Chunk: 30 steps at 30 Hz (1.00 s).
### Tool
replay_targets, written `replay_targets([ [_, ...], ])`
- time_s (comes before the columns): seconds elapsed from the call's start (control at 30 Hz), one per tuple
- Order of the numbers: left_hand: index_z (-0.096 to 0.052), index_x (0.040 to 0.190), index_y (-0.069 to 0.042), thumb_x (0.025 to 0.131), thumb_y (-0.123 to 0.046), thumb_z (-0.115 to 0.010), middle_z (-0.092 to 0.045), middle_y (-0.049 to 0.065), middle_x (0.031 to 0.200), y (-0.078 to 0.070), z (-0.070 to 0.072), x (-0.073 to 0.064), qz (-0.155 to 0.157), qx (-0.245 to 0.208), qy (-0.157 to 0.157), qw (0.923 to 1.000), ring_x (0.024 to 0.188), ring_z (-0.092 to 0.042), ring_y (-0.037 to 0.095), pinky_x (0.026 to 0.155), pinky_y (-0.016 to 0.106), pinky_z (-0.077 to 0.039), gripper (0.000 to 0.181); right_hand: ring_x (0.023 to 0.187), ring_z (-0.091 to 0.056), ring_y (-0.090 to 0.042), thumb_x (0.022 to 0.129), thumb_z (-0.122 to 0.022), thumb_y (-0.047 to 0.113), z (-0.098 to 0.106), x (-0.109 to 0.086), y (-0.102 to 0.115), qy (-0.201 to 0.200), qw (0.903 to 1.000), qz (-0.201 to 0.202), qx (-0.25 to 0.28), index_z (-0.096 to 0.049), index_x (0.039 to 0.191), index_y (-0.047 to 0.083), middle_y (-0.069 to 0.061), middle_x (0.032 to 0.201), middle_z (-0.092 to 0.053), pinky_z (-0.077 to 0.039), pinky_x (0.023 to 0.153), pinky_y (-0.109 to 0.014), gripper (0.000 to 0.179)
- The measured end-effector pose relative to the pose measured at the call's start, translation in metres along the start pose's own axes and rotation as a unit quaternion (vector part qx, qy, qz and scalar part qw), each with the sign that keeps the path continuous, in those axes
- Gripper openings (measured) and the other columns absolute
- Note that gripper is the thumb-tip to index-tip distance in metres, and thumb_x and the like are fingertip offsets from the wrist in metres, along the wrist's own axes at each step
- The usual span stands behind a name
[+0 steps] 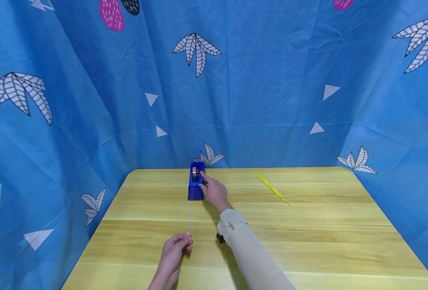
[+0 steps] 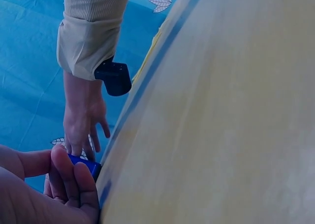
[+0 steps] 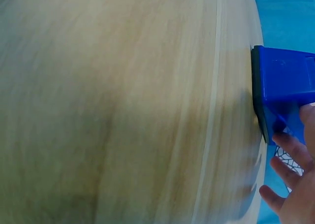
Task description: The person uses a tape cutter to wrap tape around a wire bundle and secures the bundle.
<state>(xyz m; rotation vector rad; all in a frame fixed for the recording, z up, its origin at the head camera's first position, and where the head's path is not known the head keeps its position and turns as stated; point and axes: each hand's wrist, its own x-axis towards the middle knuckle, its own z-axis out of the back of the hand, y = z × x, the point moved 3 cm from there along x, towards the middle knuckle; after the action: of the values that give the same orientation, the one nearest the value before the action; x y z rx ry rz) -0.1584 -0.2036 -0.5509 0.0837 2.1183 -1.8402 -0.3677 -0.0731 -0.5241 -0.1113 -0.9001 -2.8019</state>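
Note:
A blue tape dispenser (image 1: 196,193) stands near the far edge of the table, with a tape roll (image 1: 194,172) in it. My right hand (image 1: 215,192) holds the dispenser from its right side, thumb and forefinger at its upper edge. In the right wrist view, other fingers (image 3: 284,171) spread out beside the dispenser's blue body (image 3: 288,76). From the dispenser's front, a clear strip of tape (image 1: 190,217) stretches toward me. My left hand (image 1: 175,249) pinches the strip's near end between thumb and forefinger, above the table.
A bundle of thin yellow sticks or ties (image 1: 272,188) lies on the wooden table (image 1: 326,233), right of the dispenser. A blue patterned curtain (image 1: 264,100) hangs around the table's back and sides. A small black device (image 2: 114,78) sits at the right sleeve cuff.

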Motion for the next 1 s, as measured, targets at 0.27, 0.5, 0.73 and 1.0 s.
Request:
replay_targets([
  [0.27,-0.062,0.107,0.004,0.1,-0.013,-0.066,-0.066,0.001,0.09,0.001,0.001,0.001,-0.002,0.002,0.012,0.9999,0.078,-0.062,0.011,0.076,0.023,-0.054,0.019,0.115,-0.069,-0.033,0.106,-0.059,0.04,0.003,-0.002,0.001,-0.007,0.9999,0.009,0.001,-0.04,0.158,0.037,-0.003,0.145,-0.063,-0.054,0.072,-0.037,0.056],
  [0.5,-0.063,0.105,0.003,0.101,-0.014,-0.066,-0.065,0.0,0.089,0.003,0.003,0.003,-0.005,0.004,0.024,0.9997,0.078,-0.063,0.011,0.077,0.023,-0.054,0.018,0.104,-0.071,-0.031,0.105,-0.059,0.041,0.003,-0.002,0.0,-0.003,0.9999,0.015,-0.002,-0.04,0.158,0.037,-0.005,0.142,-0.066,-0.05,0.066,-0.034,0.056],
  [0.73,-0.063,0.105,0.003,0.1,-0.014,-0.066,-0.066,0.001,0.089,0.004,0.002,0.003,-0.002,0.001,0.026,0.9997,0.078,-0.063,0.01,0.076,0.023,-0.055,0.018,0.07,-0.058,-0.02,0.106,-0.058,0.042,0.004,-0.001,0.0,0.012,0.9997,0.009,-0.017,-0.038,0.159,0.038,-0.013,0.116,-0.076,-0.041,0.058,-0.029,0.057],
  [1.0,-0.062,0.105,0.003,0.101,-0.014,-0.066,-0.066,0.002,0.09,0.003,0.002,0.002,-0.004,-0.001,0.032,0.9995,0.079,-0.063,0.011,0.076,0.023,-0.055,0.018,0.054,-0.043,-0.014,0.103,-0.065,0.03,0.015,0.002,0.002,0.021,0.9974,0.061,-0.033,-0.042,0.159,0.027,-0.009,0.087,-0.072,-0.036,0.048,-0.028,0.06],
])
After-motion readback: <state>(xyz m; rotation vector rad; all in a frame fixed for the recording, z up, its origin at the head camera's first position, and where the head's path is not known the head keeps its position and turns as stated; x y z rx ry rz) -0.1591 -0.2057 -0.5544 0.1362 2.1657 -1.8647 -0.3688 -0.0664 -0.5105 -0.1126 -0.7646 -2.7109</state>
